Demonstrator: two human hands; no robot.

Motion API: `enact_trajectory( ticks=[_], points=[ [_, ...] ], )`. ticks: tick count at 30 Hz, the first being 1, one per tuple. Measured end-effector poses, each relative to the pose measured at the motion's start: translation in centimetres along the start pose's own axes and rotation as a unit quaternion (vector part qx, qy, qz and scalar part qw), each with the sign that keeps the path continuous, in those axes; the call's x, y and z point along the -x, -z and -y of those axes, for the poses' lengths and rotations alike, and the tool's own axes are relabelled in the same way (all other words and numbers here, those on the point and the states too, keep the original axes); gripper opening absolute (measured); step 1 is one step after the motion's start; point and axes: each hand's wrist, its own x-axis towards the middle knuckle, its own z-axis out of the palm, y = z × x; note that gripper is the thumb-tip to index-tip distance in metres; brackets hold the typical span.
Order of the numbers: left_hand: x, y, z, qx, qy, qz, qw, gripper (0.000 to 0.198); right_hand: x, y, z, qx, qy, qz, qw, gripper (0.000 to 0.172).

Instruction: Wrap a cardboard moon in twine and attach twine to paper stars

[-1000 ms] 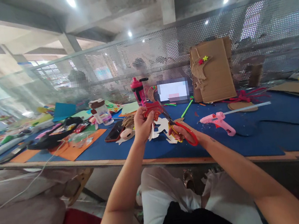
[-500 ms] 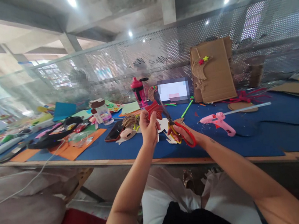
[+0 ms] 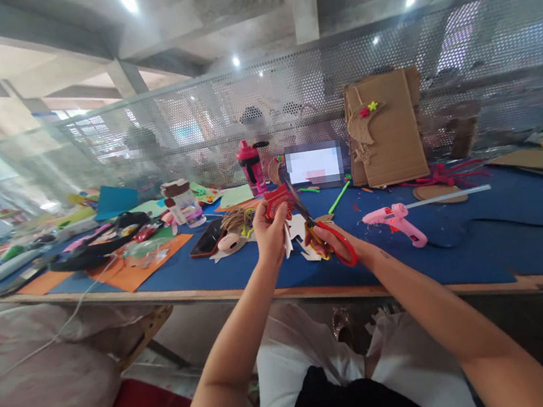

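Note:
Between the thumb and fingers of my left hand (image 3: 272,234) is a red piece of paper or card (image 3: 278,201); its exact kind is too small to tell. My right hand (image 3: 332,243) is closed around the red and yellow handles of a pair of scissors (image 3: 346,247). The dark blades point up and to the left, right beside the red piece. Whether they touch it I cannot make out. White paper scraps (image 3: 298,228) lie on the blue table under and between both hands.
A pink glue gun (image 3: 395,218) lies right of my hands on the blue table (image 3: 362,271). Behind stand a pink bottle (image 3: 250,166), a blurred screen (image 3: 313,162) and cardboard sheets (image 3: 387,130). A ball of twine (image 3: 237,219), a phone (image 3: 206,239) and a jar (image 3: 185,205) are on the left.
The red piece in my left hand has turned a little and shows more of its face. The scissor blades have tilted slightly; both hands stay in nearly the same place.

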Motion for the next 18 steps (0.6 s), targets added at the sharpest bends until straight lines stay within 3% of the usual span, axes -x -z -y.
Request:
enact_trajectory(
  ticks=[4,11,18],
  points=[
    [-0.5,0.4,0.1,-0.015,0.013,0.020,1.000,0.030,0.0,-0.1,0.0,-0.018,0.002,0.019,1.000,0.055],
    [-1.0,0.1,0.6,0.020,0.048,0.004,0.999,0.032,0.1,-0.2,0.5,-0.057,0.003,0.034,0.998,0.055],
    [-1.2,0.2,0.3,0.014,0.038,0.028,0.999,0.032,0.0,0.2,0.3,-0.061,0.008,0.041,0.997,0.057]
  ],
)
